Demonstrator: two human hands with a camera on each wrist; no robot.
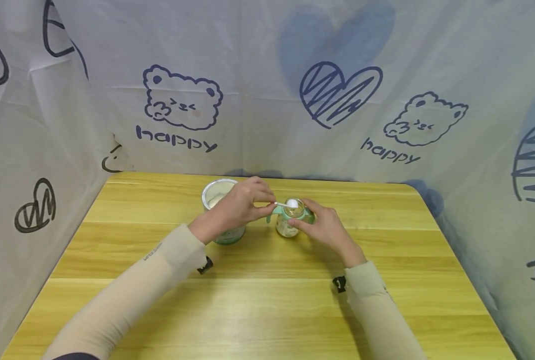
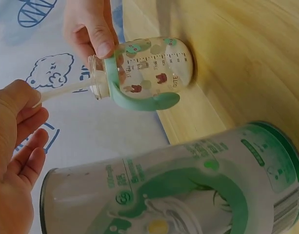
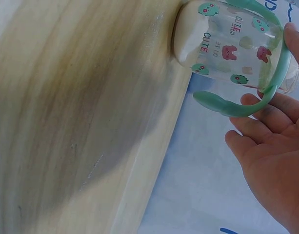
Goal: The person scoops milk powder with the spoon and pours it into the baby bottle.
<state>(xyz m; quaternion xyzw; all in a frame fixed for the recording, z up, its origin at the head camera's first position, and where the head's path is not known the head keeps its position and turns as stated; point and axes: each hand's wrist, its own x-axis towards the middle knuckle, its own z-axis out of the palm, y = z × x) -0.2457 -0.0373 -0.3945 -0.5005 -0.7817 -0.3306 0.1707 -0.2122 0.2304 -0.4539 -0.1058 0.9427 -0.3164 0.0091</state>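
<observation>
While the left hand (image 1: 237, 207) pinches the white scoop (image 1: 290, 204) over the bottle (image 1: 289, 220) mouth, right hand (image 1: 323, 227) gripping it upright beside the formula can (image 1: 222, 210) on the table (image 1: 267, 300), I'd tip slowly and keep it centered.

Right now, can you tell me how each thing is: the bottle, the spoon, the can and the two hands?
Bottle: upright on the table, no lid, spoon at its mouth.
Spoon: heaped with white powder, level over the bottle's mouth.
Can: open, upright, white powder inside.
Left hand: pinches the spoon's handle.
Right hand: grips the bottle near its top.
</observation>
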